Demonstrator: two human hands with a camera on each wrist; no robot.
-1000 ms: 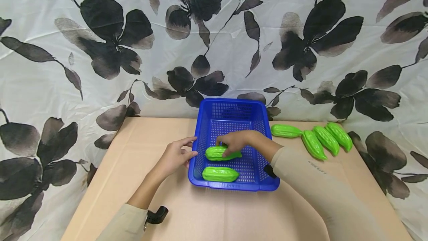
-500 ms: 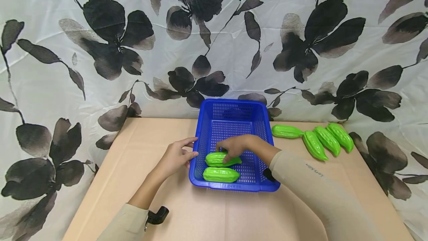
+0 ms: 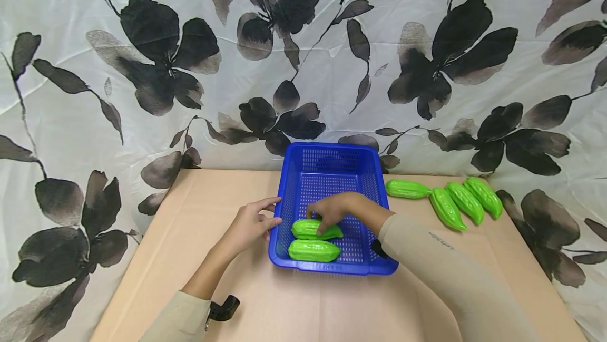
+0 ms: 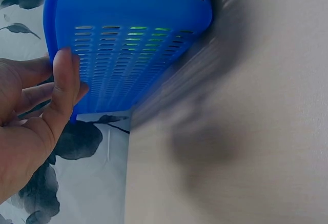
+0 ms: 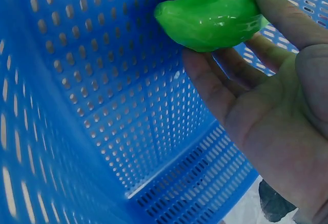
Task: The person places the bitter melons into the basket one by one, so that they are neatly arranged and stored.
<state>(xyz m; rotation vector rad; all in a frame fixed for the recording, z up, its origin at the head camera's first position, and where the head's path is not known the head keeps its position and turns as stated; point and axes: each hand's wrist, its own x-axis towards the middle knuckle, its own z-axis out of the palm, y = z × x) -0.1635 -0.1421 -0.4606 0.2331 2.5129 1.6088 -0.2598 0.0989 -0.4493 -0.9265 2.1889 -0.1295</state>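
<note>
Grip of the right hand (image 3: pixel 330 210) is closed round a green gourd (image 3: pixel 305 229), inside the blue basket (image 3: pixel 332 267) at the worktop's (image 3: pixel 256 300) far edge. Only the right wrist view shows its palm side, thumb and fingers on opposite sides of the gourd. Just beside, toward the near wall, lies a second gourd (image 3: pixel 314 251). The left hand (image 3: pixel 246 224), thumb and index finger parted, touches the left rim; the left wrist view alone shows fingertips (image 4: pixel 64 59) against the slotted outer wall (image 4: pixel 115 70). Four more gourds (image 3: pixel 447 210), seen only from the head, lie near the far right corner.
</note>
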